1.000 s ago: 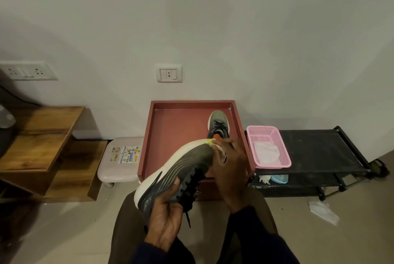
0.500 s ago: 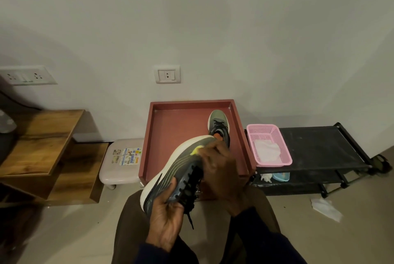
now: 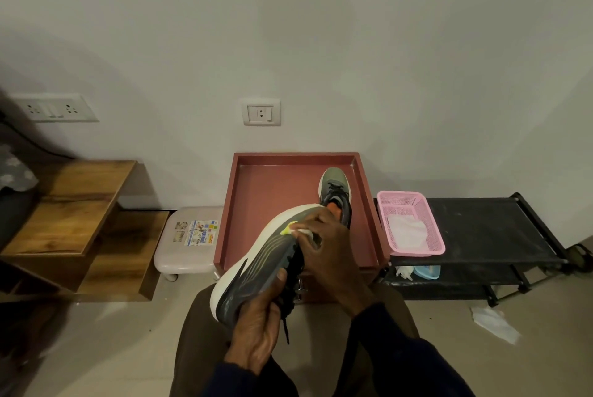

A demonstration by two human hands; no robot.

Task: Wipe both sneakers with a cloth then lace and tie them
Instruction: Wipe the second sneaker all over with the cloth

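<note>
Wiping the sneaker held above the lap, steady its near end in the gripping left hand and press the cloth, pinched by the right hand, evenly along the far upper.

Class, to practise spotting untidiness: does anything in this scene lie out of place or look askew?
Yes. A crumpled white tissue lies loose on the floor in front of the black rack, though another white cloth sits in the pink basket. A black lace end also dangles loose from the held sneaker.
</note>
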